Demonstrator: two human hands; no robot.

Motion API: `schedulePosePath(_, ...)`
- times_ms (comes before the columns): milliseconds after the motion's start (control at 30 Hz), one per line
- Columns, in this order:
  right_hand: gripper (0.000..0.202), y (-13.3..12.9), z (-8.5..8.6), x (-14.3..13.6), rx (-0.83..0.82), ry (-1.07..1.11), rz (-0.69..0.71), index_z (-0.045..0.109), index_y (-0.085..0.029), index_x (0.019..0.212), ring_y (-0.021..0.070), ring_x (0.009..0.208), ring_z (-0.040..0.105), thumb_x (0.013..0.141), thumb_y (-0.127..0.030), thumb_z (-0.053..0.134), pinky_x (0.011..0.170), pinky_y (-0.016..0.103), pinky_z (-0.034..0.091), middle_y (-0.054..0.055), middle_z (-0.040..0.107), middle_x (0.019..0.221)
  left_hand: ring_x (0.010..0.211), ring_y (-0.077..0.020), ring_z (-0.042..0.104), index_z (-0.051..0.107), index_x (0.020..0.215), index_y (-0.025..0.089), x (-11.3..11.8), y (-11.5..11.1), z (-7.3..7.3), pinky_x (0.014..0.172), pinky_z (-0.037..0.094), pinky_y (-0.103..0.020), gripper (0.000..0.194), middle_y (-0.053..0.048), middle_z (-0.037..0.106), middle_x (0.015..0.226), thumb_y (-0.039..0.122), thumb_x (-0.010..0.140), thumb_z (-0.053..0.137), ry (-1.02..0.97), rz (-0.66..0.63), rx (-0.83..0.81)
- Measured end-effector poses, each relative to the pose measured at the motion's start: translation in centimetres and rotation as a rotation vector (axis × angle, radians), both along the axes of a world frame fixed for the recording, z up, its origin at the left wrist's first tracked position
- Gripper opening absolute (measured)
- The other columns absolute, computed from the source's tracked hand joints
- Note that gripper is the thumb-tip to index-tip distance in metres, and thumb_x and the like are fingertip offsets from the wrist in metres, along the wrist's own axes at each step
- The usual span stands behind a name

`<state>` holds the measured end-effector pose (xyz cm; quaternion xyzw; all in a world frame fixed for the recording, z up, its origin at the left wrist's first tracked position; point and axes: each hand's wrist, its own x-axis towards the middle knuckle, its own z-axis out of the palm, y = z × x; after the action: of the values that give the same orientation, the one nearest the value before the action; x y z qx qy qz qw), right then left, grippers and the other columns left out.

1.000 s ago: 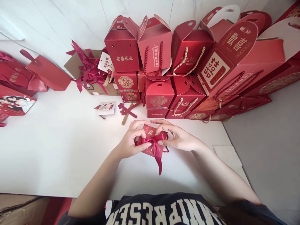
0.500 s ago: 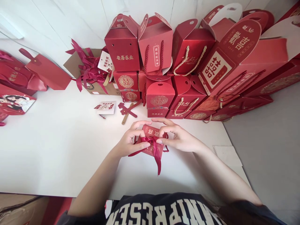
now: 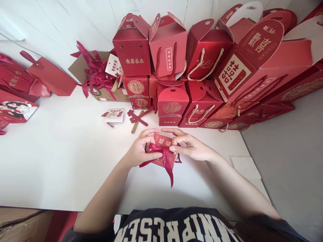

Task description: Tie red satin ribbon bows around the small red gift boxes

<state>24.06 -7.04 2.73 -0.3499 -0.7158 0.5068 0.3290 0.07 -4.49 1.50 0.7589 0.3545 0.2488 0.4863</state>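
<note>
A small red gift box (image 3: 163,139) with light lettering sits between my hands above the white table, its top toward me. A dark pink satin ribbon (image 3: 167,163) is tied in a bow across it, one tail hanging down toward me. My left hand (image 3: 139,150) is curled at the box's left side, its thumb and bent fingers on the bow's left loop. From the right, my right hand (image 3: 192,146) pinches the ribbon near the knot between thumb and fingers. Both index fingers arch over the far edge, tips almost meeting. Twisted dark red cord handles (image 3: 179,158) stick out at the box's sides.
Stacked red gift boxes (image 3: 173,102) line the wall behind. An open cardboard box (image 3: 111,95) full of ribbons stands left of them. Nearer lie a white printed tag (image 3: 114,115) and crossed decorative strips (image 3: 138,119). Red bags (image 3: 51,77) are at far left.
My right thumb has shifted slightly up and right from the knot. My fingertips have drawn closer together beyond the box, and the ribbon's left loop shows more.
</note>
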Motion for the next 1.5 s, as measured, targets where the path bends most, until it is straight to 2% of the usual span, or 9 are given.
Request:
schedulePosePath(433,0.022,0.6,-0.8,0.7,0.027,0.021,0.093,0.069,-0.022,0.079,0.0238,0.139,0.039,0.093,-0.035,0.058,0.115,0.047,0.031,0.003,0.05,0.14,0.126,-0.0293,0.051,0.059,0.074,0.017,0.1,-0.2,-0.9,0.106,0.042,-0.048,0.026,-0.011,0.049,0.135,0.029,0.068,0.081,-0.196,0.073,-0.237)
schedulePosePath(567,0.017,-0.4,0.2,0.3,0.134,-0.151,-0.137,0.064,-0.025,0.104,0.0241,0.13,0.048,0.094,-0.036,0.056,0.109,0.046,0.037,0.008,0.052,0.136,0.127,-0.0311,0.051,0.06,0.075,0.018,-0.4,0.0,-1.0,0.105,0.042,-0.048,0.026,-0.011,0.051,0.135,0.035,0.071,0.079,-0.197,0.061,-0.232)
schedulePosePath(667,0.02,-2.1,1.5,-0.8,0.372,-0.36,-0.415,0.06,-0.02,0.101,0.024,0.103,0.058,0.095,-0.039,0.052,0.092,0.041,0.045,0.01,0.061,0.104,0.123,-0.0302,0.054,0.061,0.072,0.017,-0.8,0.2,-1.0,0.099,0.045,-0.047,0.026,-0.01,0.052,0.136,0.04,0.084,0.066,-0.197,0.032,-0.234)
schedulePosePath(733,0.027,-3.3,2.1,-1.9,0.491,-0.512,-0.386,0.058,-0.018,0.091,0.0234,0.084,0.058,0.094,-0.045,0.052,0.079,0.039,0.044,0.008,0.061,0.086,0.12,-0.0289,0.055,0.062,0.07,0.017,-0.9,0.2,-1.0,0.097,0.047,-0.045,0.028,-0.009,0.052,0.136,0.039,0.088,0.061,-0.195,0.035,-0.224)
schedulePosePath(833,0.036,-4.7,1.9,-3.4,0.595,-0.697,-0.345,0.057,-0.017,0.088,0.0246,0.076,0.056,0.093,-0.052,0.049,0.068,0.038,0.04,0.01,0.061,0.082,0.119,-0.0276,0.055,0.06,0.065,0.017,-0.6,0.1,-1.1,0.098,0.046,-0.043,0.03,-0.008,0.055,0.133,0.036,0.088,0.061,-0.193,0.07,-0.193)
schedulePosePath(967,0.024,-5.0,1.0,-4.1,0.652,-0.804,-0.374,0.06,-0.017,0.084,0.023,0.072,0.057,0.097,-0.026,0.042,0.066,0.037,0.037,0.009,0.063,0.078,0.119,-0.0273,0.055,0.054,0.056,0.016,0.1,-0.3,-1.3,0.099,0.045,-0.043,0.04,-0.009,0.058,0.128,0.039,0.088,0.061,-0.206,0.166,-0.171)
schedulePosePath(1067,0.024,-4.5,1.2,-3.6,0.524,-0.718,-0.383,0.061,-0.018,0.087,0.0207,0.072,0.058,0.098,-0.021,0.039,0.068,0.035,0.041,0.009,0.065,0.081,0.119,-0.0264,0.055,0.051,0.052,0.017,0.6,-0.5,-1.5,0.1,0.044,-0.042,0.043,-0.008,0.06,0.124,0.038,0.088,0.061,-0.202,0.215,-0.136)
schedulePosePath(1367,0.036,-2.2,1.9,-1.0,-0.154,-0.325,-0.237,0.056,-0.02,0.069,0.0125,0.056,0.051,0.097,-0.039,0.043,0.056,0.026,0.039,-0.002,0.058,0.063,0.111,-0.0249,0.059,0.047,0.049,0.016,0.8,-0.4,-1.2,0.095,0.046,-0.042,0.044,-0.007,0.059,0.126,0.032,0.087,0.061,-0.123,0.232,-0.064)
schedulePosePath(1500,0.036,-1.7,1.7,-0.4,-0.301,-0.202,-0.191,0.059,-0.019,0.069,0.0131,0.058,0.057,0.096,-0.041,0.047,0.061,0.026,0.044,-0.001,0.062,0.064,0.108,-0.0242,0.06,0.043,0.049,0.016,1.1,-0.5,-1.2,0.093,0.047,-0.041,0.044,-0.007,0.061,0.124,0.031,0.086,0.061,-0.152,0.27,-0.092)
